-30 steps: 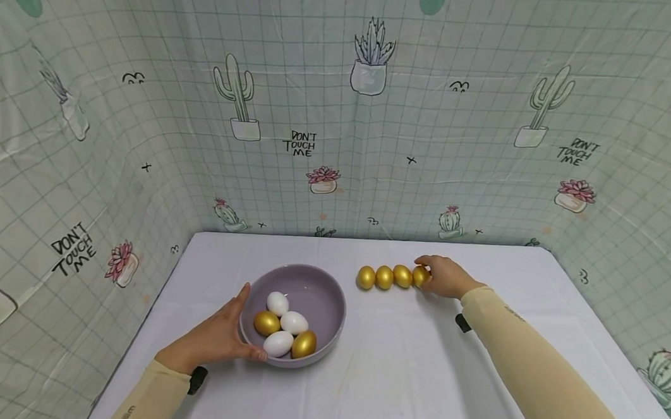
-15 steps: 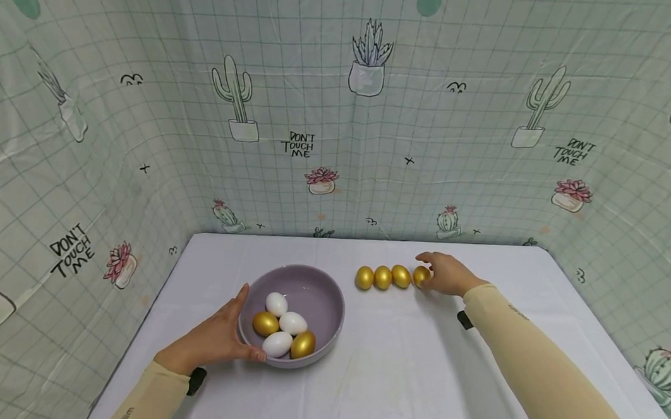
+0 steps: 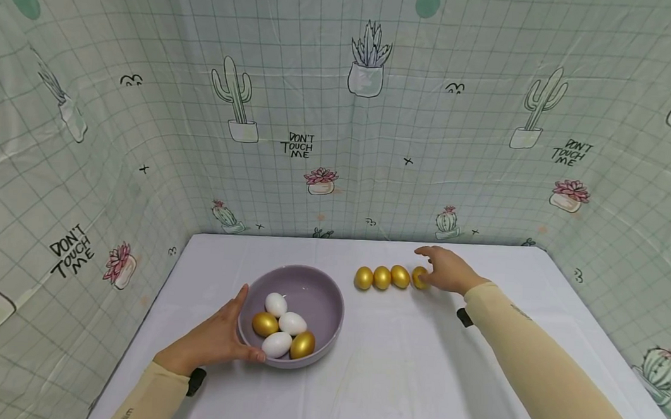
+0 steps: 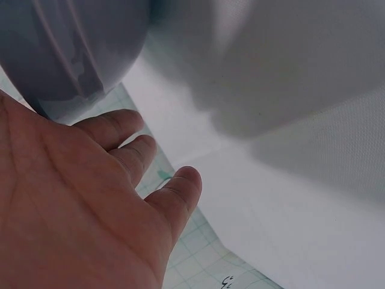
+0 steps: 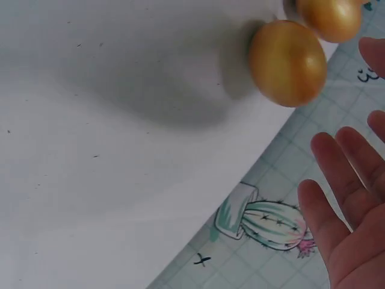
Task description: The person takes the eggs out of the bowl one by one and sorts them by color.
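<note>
My left hand (image 3: 215,336) rests against the near left side of a mauve bowl (image 3: 331,291), thumb along the front and fingers spread up the outside. In the left wrist view the bowl's outer wall (image 4: 90,48) is beside that hand's loosely extended fingers. White eggs (image 3: 292,324) and gold eggs (image 3: 265,324) lie together inside the bowl. My right hand (image 3: 449,270) is spread at the right end of a row of gold eggs, partly covering the last gold egg (image 3: 419,277). In the right wrist view its fingers stand apart from the nearest gold egg (image 5: 289,63).
The other gold eggs (image 3: 382,278) of the row lie toward the back, right of the bowl, on a white-covered table (image 3: 395,371). A cactus-print cloth (image 3: 295,106) hangs behind the table and along both sides.
My right hand's fingers have lifted and spread away from the last gold egg, which now shows a small gap from its neighbour. My left hand and the bowl have stayed in place.
</note>
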`<state>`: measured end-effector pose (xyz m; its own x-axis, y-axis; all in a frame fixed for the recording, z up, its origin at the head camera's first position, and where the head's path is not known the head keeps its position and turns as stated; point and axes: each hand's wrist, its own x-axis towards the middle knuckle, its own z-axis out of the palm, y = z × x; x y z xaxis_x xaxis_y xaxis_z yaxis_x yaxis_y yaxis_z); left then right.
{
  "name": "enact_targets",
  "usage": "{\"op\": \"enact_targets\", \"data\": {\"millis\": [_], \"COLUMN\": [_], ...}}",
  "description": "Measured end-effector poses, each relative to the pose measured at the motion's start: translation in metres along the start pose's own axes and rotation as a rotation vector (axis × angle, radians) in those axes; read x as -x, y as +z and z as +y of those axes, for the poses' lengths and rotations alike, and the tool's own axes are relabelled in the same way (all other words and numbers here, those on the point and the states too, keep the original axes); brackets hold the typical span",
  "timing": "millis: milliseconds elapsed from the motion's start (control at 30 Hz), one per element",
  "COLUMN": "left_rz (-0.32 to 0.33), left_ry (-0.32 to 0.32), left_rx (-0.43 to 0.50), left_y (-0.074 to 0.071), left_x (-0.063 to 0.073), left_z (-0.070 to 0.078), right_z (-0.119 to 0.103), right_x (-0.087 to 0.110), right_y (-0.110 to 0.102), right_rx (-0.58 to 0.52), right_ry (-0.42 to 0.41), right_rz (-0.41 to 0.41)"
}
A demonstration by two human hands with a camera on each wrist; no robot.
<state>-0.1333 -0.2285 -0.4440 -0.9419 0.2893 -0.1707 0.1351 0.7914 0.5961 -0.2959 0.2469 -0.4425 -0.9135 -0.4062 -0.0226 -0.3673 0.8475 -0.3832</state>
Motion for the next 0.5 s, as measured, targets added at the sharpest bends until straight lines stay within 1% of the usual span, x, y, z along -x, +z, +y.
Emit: {"op": "enact_targets", "data": {"millis": [133,200,300,400,500], "left_rz": [-0.002,0.001,0.010,0.014,0.016], "left_ry": [-0.002,0.001,0.004,0.007,0.009], "left_rx": [-0.001,-0.006,-0.016,-0.020,-0.021], "left_y": [0.001,0.002,0.003,0.003,0.004], "left_x": [-0.001,-0.002,-0.002,-0.003,-0.003], "left_z": [-0.002,-0.004,-0.005,-0.006,-0.006], "right_z": [-0.019,-0.032,-0.055,-0.080,-0.104], "right_x": [-0.003,-0.005,-0.007,-0.009,-0.012], "right_y": [-0.003,-0.005,-0.006,-0.006,-0.001], "right_rx": [0.029,0.041,0.046,0.059,0.085], "right_ry": [-0.022,-0.030,-0.066,-0.136,-0.225], "right_rz": [0.038,0.035,0.028,0.029,0.037]}}
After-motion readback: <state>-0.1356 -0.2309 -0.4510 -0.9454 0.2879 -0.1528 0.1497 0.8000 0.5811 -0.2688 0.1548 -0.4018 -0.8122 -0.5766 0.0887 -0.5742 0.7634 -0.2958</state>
